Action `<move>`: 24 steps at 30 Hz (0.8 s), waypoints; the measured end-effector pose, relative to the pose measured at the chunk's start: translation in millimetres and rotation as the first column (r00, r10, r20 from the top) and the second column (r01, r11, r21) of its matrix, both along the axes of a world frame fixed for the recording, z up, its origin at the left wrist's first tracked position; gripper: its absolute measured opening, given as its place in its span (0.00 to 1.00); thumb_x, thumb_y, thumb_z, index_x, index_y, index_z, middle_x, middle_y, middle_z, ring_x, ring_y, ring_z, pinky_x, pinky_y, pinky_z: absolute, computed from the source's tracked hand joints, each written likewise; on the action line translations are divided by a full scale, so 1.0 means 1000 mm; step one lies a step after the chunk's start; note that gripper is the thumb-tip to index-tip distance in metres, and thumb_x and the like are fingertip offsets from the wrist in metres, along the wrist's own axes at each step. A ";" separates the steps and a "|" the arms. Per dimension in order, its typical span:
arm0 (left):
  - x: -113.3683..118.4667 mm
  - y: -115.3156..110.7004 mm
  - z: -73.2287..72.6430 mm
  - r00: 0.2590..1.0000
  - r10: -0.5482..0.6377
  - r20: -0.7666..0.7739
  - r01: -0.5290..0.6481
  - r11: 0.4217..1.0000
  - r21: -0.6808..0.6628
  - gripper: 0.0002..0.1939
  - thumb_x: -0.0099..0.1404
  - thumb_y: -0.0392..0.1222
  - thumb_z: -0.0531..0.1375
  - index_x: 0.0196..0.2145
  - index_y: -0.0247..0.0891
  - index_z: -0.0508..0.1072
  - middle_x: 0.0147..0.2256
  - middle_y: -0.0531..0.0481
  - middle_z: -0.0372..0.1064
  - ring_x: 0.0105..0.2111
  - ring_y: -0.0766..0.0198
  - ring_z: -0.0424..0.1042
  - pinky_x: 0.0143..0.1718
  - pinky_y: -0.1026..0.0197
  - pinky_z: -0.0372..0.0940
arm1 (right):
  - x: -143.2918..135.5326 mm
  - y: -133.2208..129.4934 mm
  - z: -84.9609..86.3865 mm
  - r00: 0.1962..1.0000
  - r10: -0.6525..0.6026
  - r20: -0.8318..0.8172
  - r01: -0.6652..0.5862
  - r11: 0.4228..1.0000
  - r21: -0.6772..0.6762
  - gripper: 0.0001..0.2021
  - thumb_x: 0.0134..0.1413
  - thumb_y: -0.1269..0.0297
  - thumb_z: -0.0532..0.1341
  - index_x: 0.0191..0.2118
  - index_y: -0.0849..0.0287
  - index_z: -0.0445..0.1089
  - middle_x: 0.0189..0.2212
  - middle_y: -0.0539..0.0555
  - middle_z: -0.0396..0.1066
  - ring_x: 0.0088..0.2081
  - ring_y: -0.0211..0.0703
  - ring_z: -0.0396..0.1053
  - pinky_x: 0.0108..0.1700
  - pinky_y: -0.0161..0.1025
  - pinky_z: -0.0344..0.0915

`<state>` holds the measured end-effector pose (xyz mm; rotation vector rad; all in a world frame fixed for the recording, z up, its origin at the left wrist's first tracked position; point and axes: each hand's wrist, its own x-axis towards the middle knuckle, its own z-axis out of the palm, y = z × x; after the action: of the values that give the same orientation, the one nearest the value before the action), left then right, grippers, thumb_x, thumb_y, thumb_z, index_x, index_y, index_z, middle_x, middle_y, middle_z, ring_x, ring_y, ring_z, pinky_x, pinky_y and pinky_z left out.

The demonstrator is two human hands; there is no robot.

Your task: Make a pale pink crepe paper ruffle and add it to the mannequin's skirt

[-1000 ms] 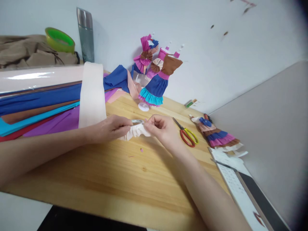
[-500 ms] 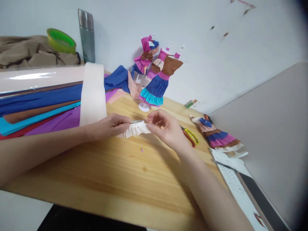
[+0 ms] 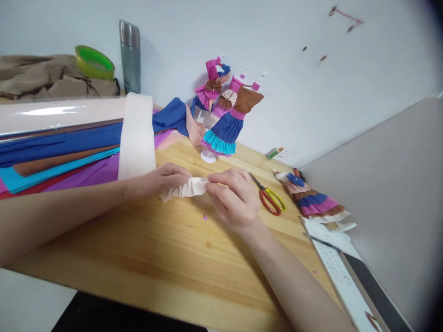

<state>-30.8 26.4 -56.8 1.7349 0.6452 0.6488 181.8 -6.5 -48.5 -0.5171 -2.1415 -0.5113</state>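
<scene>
A short white strip of crepe paper [image 3: 192,187], gathered into ruffles, is stretched between my two hands above the wooden table [image 3: 166,258]. My left hand [image 3: 162,179] pinches its left part, with the ruffled end hanging below the fingers. At the strip's right end, my right hand [image 3: 237,196] is closed, thumb and fingertips pinching the edge. Right of that hand lie scissors [image 3: 272,200] with one red and one yellow handle. Behind the hands stands a small dress form wearing a brown, blue and turquoise paper dress [image 3: 228,124].
On the left lie folded coloured crepe papers [image 3: 62,143] and a white paper band [image 3: 137,138]. Behind them are a green tape roll [image 3: 94,64] and a grey-green bottle [image 3: 130,60]. Another paper dress [image 3: 314,198] and a white board [image 3: 332,258] lie on the right.
My right hand has turned and closed its fingers onto the strip's right end. The ruffled strip now spans flatter between both hands. The scissors show more fully.
</scene>
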 end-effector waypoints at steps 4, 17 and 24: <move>-0.001 0.000 0.001 1.000 0.008 -0.028 -0.008 1.000 -0.021 0.16 0.63 0.48 0.54 0.22 0.36 0.62 0.19 0.56 0.56 0.19 0.71 0.58 0.19 0.69 0.53 | 0.003 -0.004 0.002 0.992 0.113 0.049 -0.113 0.994 -0.003 0.06 0.55 0.76 0.61 0.37 0.59 0.70 0.34 0.57 0.76 0.32 0.41 0.73 0.30 0.38 0.66; -0.005 -0.004 0.016 0.983 0.058 -0.176 -0.001 0.951 0.309 0.12 0.61 0.39 0.50 0.20 0.37 0.58 0.20 0.56 0.54 0.22 0.71 0.55 0.22 0.67 0.50 | 0.012 0.014 0.002 0.951 -0.242 -0.192 -0.102 0.340 -0.935 0.28 0.61 0.39 0.48 0.27 0.58 0.68 0.27 0.55 0.70 0.33 0.45 0.68 0.40 0.43 0.64; -0.008 0.001 0.011 0.973 0.063 -0.224 0.044 0.896 0.442 0.11 0.62 0.38 0.50 0.22 0.35 0.63 0.22 0.54 0.59 0.24 0.70 0.59 0.25 0.66 0.53 | 0.016 0.020 0.000 0.940 -0.228 -0.255 -0.244 0.075 -0.967 0.20 0.47 0.44 0.65 0.26 0.59 0.68 0.24 0.49 0.66 0.28 0.38 0.62 0.33 0.37 0.59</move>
<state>-39.2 27.6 -45.8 2.2624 0.7041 0.6380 197.7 13.9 -48.4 -1.2337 -1.7850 1.2531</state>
